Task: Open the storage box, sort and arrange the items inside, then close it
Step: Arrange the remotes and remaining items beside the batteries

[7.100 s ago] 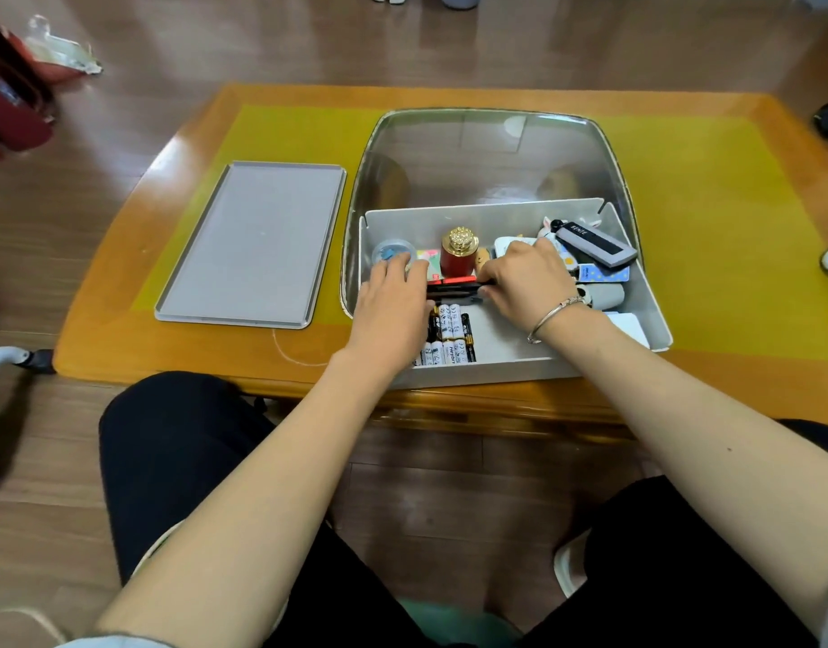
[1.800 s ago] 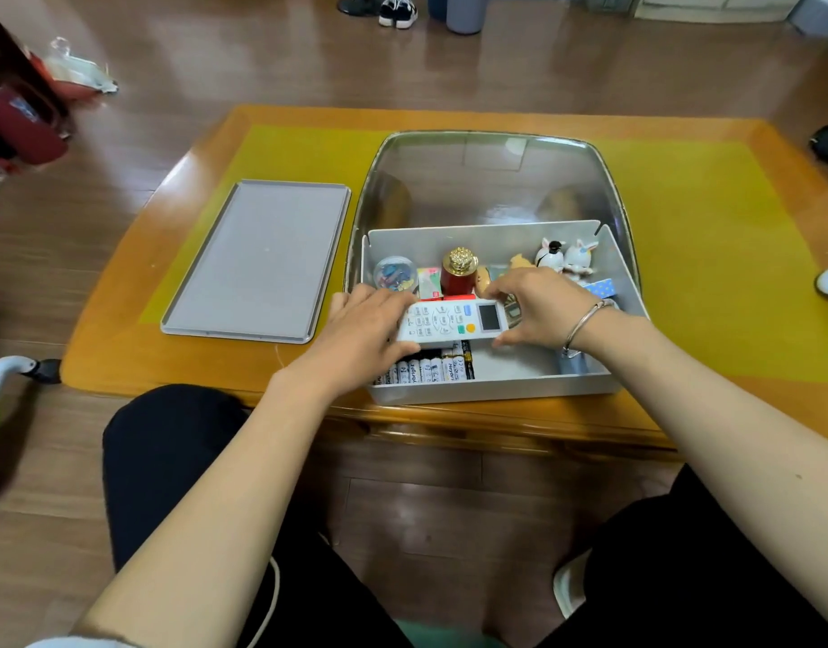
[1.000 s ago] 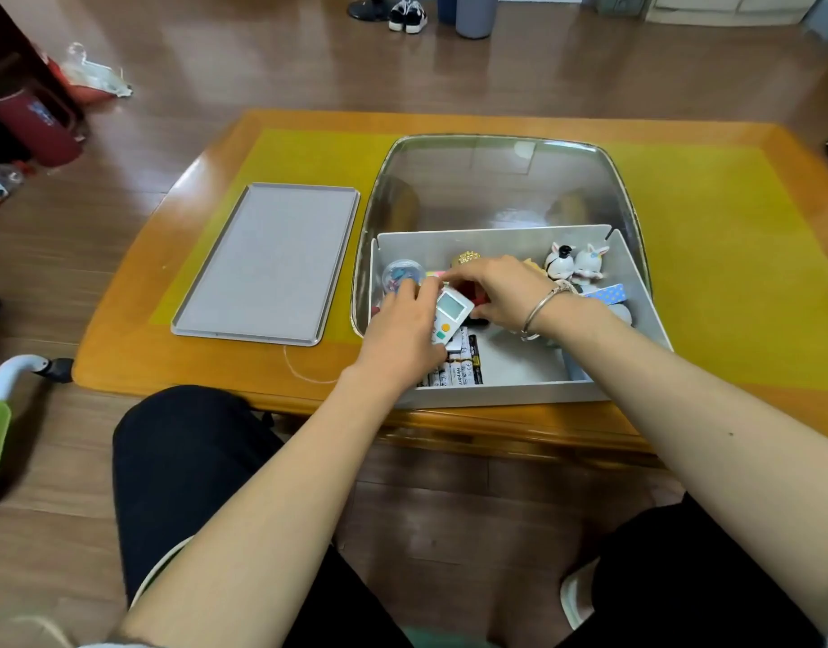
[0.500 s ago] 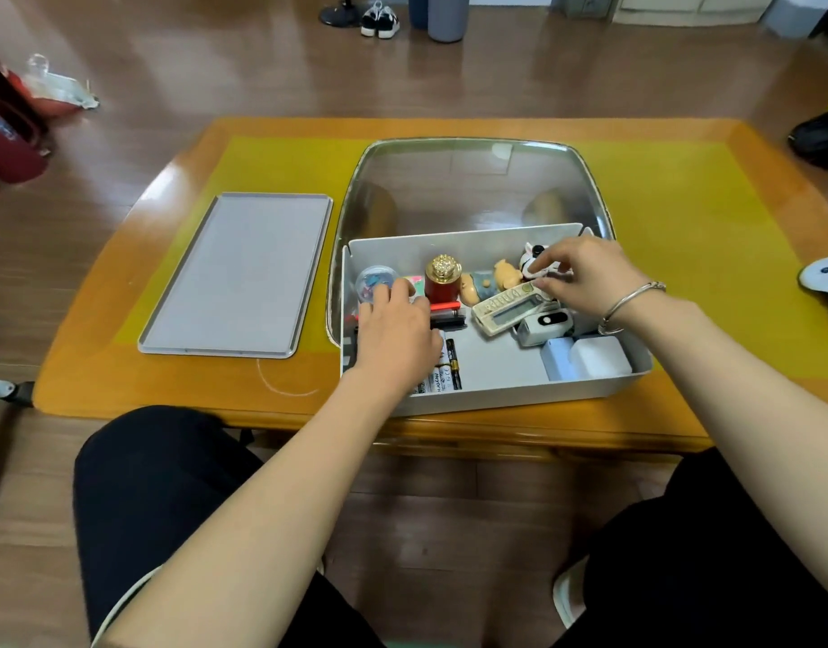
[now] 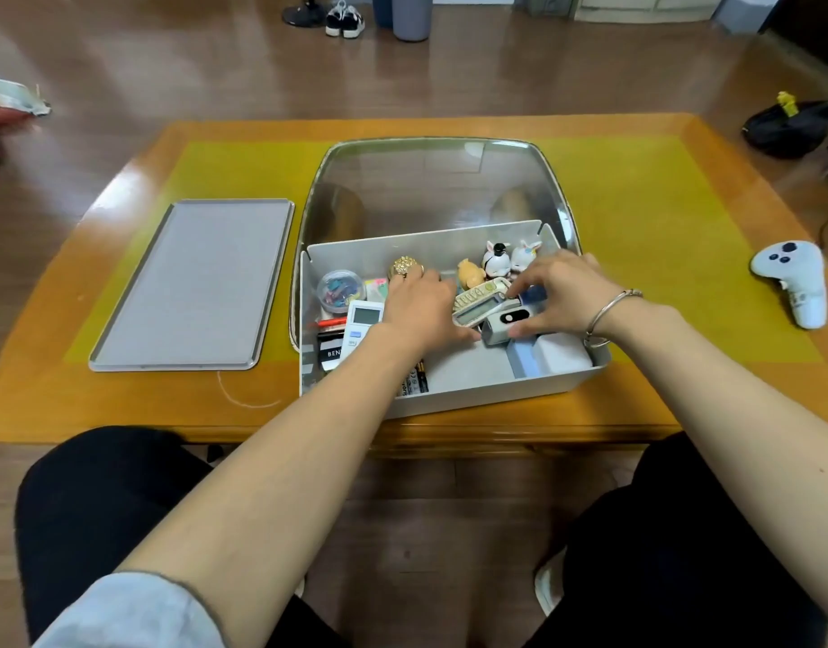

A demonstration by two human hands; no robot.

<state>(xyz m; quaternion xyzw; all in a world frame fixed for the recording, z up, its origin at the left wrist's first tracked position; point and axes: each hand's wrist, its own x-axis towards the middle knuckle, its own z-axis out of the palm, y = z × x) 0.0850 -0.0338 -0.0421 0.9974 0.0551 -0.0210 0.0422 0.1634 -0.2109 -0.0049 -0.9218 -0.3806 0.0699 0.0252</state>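
The storage box sits open at the near edge of the table, its clear lid tipped back behind it, and a grey tray lies apart to its left. Both hands work inside the box. The left hand lies palm down over the middle of the contents, fingers loosely together and reaching toward the gold-capped bottle; whether it grips anything cannot be told. The right hand curls over 2 small devices, its thumb and fingertips pinching the white device with the black window, which touches the grey remote beside it.

These devices look like light, rigid plastic with smooth shells, so a pinch across the long sides should hold better than one on the faces. The 3 figurines at the back wall look small and top-heavy, probably brittle at the ears; the body is the safer hold. The white remote and the batteries lie near the left and front; the batteries would likely roll and suit being gathered as a row. The round clip container stands in the back-left corner.
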